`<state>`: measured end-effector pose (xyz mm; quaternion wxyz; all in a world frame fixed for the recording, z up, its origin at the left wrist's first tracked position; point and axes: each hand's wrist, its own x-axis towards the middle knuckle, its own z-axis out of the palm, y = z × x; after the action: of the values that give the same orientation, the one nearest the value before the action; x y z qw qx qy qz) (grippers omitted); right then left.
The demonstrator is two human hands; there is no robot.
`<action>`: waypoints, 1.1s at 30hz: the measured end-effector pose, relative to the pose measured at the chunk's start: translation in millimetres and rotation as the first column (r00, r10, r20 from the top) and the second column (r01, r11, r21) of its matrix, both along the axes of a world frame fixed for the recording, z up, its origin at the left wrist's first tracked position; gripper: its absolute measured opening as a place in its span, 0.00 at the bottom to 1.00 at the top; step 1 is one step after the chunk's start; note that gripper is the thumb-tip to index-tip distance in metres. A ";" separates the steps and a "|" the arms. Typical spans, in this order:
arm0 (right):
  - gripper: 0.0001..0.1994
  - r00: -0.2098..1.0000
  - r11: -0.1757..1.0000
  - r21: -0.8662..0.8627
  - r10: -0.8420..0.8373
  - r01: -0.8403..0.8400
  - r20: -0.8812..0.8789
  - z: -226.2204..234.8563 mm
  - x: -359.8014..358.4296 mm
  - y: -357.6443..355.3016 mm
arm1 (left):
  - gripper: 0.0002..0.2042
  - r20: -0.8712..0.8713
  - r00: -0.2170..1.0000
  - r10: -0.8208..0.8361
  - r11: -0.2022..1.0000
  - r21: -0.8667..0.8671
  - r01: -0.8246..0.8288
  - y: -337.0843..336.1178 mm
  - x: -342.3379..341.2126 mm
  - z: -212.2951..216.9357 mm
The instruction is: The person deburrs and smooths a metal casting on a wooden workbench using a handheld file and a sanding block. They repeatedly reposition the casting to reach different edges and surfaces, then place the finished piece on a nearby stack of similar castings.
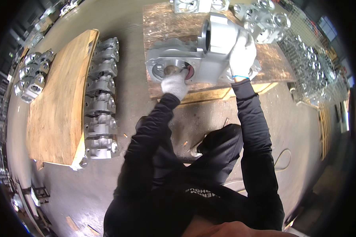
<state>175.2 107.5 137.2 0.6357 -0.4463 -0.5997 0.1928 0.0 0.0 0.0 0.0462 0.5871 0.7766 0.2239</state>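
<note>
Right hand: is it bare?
No, the right hand wears a white glove, seen at the right side of the upright silver metal part.

A row of silvery castings (100,125) lies along a pale wooden board (61,102).

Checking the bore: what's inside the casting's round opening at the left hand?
A brownish patch, and something red at right; the left hand hides whatever lies behind it.
</note>
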 end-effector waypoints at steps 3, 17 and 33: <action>0.23 0.988 0.987 0.161 -0.041 0.017 0.146 -22.4 16.8 2.5 | 0.13 -0.211 0.973 -0.099 0.993 -0.082 0.083 -14.9 -10.3 13.4; 0.35 0.501 0.510 -0.346 0.203 -0.788 -0.842 -214.5 67.4 -129.3 | 0.36 0.908 0.295 -0.297 0.928 0.347 -0.134 -29.0 144.6 -68.5; 0.09 0.037 0.983 0.162 -0.165 0.081 0.986 -133.2 114.0 30.5 | 0.16 -0.866 0.292 -0.407 0.645 -0.045 0.763 78.8 111.7 197.7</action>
<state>289.2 138.0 4.0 0.0747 -0.4857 -0.8368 -0.2412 111.7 78.8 197.7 -0.3520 0.8615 0.3641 0.0361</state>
